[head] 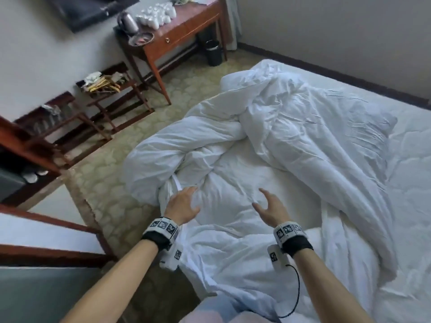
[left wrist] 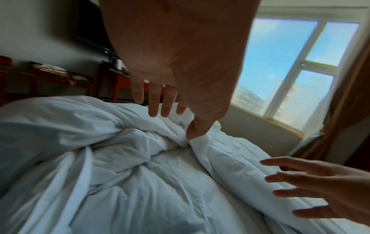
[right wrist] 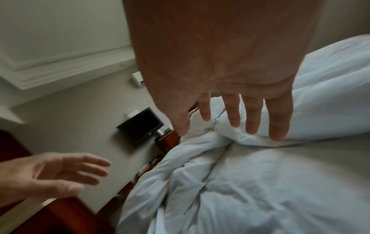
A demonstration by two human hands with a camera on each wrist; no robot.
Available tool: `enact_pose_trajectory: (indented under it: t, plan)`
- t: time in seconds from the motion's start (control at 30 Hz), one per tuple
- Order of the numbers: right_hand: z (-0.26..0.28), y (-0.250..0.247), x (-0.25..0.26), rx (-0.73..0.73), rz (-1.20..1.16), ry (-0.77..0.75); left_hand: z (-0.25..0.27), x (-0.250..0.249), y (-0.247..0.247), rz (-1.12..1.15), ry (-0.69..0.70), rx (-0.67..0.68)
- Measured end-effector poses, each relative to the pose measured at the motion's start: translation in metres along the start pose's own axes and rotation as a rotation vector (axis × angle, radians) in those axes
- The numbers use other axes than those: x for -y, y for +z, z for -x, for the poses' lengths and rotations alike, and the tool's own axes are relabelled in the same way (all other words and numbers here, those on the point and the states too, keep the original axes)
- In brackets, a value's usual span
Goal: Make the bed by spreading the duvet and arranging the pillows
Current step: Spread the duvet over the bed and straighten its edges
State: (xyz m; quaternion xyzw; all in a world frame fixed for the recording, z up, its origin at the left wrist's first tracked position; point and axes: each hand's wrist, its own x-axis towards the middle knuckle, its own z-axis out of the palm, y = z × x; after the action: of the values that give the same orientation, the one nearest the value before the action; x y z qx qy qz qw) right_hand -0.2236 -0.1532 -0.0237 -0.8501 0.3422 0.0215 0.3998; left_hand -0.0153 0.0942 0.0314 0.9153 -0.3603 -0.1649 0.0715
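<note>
A white duvet [head: 268,141] lies crumpled in a heap across the bed [head: 410,178], with rolls and folds bunched near the bed's left edge. My left hand [head: 184,203] hovers open over a bunched fold at that edge, fingers spread and holding nothing. My right hand [head: 268,206] hovers open a little to the right, above the flatter part of the duvet. The left wrist view has the left hand [left wrist: 166,101] spread over the duvet [left wrist: 120,166] and the right hand [left wrist: 312,186] beside it. The right wrist view has the right hand [right wrist: 236,117] open above the duvet [right wrist: 250,182]. No pillow can be told apart.
A wooden desk [head: 186,31] with a kettle [head: 127,22] and white cups stands by the far wall. A black bin [head: 213,52] sits under it. Two wooden luggage racks [head: 112,92] stand along the left wall. Patterned carpet [head: 109,194] runs between them and the bed.
</note>
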Motion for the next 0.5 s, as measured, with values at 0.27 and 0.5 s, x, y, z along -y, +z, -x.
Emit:
enact_pose_trajectory:
  t: [0.27, 0.5]
  plan:
    - [-0.001, 0.098, 0.112, 0.141, 0.003, -0.122, 0.077, 0.119, -0.048, -0.009, -0.145, -0.106]
    - [-0.061, 0.139, 0.188, 0.086, 0.051, -0.135, 0.027, 0.242, -0.083, -0.008, -0.101, -0.137]
